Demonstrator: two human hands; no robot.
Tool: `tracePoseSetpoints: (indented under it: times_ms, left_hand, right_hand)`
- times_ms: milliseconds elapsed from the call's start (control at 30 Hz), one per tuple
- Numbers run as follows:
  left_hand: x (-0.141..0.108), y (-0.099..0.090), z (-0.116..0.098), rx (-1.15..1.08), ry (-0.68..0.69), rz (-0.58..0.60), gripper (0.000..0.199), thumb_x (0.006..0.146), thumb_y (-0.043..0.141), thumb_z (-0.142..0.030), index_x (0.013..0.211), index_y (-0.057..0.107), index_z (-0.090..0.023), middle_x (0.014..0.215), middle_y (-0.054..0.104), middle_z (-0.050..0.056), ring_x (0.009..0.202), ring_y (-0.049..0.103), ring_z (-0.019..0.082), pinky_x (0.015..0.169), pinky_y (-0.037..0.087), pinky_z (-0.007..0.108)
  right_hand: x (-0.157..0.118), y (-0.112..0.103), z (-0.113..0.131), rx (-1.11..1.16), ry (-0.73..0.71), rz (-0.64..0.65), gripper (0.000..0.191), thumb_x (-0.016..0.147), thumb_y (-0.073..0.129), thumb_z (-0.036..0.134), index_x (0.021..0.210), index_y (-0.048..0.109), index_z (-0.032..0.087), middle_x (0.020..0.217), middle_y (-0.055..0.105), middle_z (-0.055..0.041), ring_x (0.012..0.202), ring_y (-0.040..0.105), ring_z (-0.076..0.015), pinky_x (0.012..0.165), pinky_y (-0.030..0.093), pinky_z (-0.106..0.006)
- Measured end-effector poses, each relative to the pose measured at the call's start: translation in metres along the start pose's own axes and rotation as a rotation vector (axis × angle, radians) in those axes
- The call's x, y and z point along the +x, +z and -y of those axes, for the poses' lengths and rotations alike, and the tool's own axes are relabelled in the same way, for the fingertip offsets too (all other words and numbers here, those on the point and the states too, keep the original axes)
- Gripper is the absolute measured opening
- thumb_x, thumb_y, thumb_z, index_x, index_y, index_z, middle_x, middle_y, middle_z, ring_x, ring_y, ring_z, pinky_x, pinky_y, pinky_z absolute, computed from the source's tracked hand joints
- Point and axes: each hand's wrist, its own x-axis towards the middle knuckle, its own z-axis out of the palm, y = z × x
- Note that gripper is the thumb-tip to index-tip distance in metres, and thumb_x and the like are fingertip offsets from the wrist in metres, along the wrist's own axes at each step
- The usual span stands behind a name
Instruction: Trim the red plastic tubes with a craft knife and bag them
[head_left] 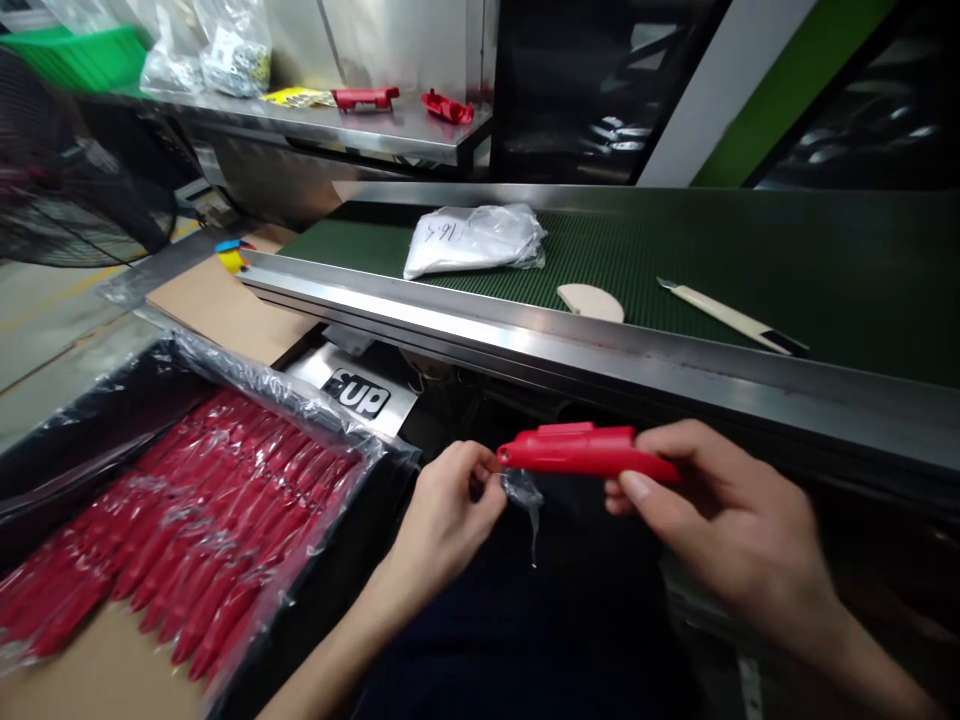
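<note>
My right hand point(720, 510) grips a red plastic part point(570, 450) by its right end, with the thumb in front. The part lies level and has a small hole at its left tip. Close to that tip, my left hand point(454, 500) has thumb and fingers pinched together. A crumpled scrap of clear plastic film point(523, 490) hangs beside those fingertips, with a thin strand trailing down. Whether the left fingers also touch the red tip, I cannot tell.
At lower left, a plastic-lined box point(375, 450) holds several rows of red parts. A green conveyor belt point(847, 280) carries a white bag point(476, 240), a beige curved piece point(591, 302) and a knife point(727, 315). A fan point(67, 170) stands at far left.
</note>
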Motion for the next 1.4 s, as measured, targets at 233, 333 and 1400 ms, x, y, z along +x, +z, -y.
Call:
tracePoseSetpoints:
  times_ms: [233, 333, 1400]
  left_hand:
    - [0.013, 0.01, 0.017, -0.154, -0.117, 0.046, 0.018, 0.085, 0.058, -0.032, 0.083, 0.066, -0.016, 0.076, 0.064, 0.003, 0.069, 0.055, 0.014, 0.062, 0.042, 0.023]
    - [0.015, 0.016, 0.017, -0.226, -0.162, 0.116, 0.023, 0.087, 0.056, -0.036, 0.086, 0.066, -0.015, 0.073, 0.062, 0.003, 0.066, 0.055, 0.014, 0.059, 0.042, 0.023]
    - [0.012, 0.042, 0.066, -0.331, -0.303, 0.098, 0.029, 0.092, 0.056, -0.039, 0.093, 0.063, -0.012, 0.076, 0.061, 0.001, 0.063, 0.056, 0.011, 0.062, 0.048, 0.027]
  right_hand:
    - [-0.038, -0.011, 0.0, -0.308, -0.456, 0.033, 0.033, 0.087, 0.057, 0.008, 0.117, 0.06, 0.022, 0.1, 0.068, -0.0057, 0.086, 0.066, -0.0193, 0.076, 0.056, -0.03]
    - [-0.046, -0.011, -0.009, -0.418, -0.58, 0.088, 0.034, 0.086, 0.057, 0.007, 0.12, 0.06, 0.015, 0.105, 0.068, -0.0098, 0.095, 0.065, -0.0208, 0.083, 0.056, -0.031]
    - [-0.064, 0.034, -0.069, -0.389, -0.65, 0.234, 0.038, 0.085, 0.042, -0.004, 0.117, 0.059, 0.004, 0.107, 0.067, -0.0194, 0.103, 0.064, -0.0265, 0.082, 0.058, -0.039]
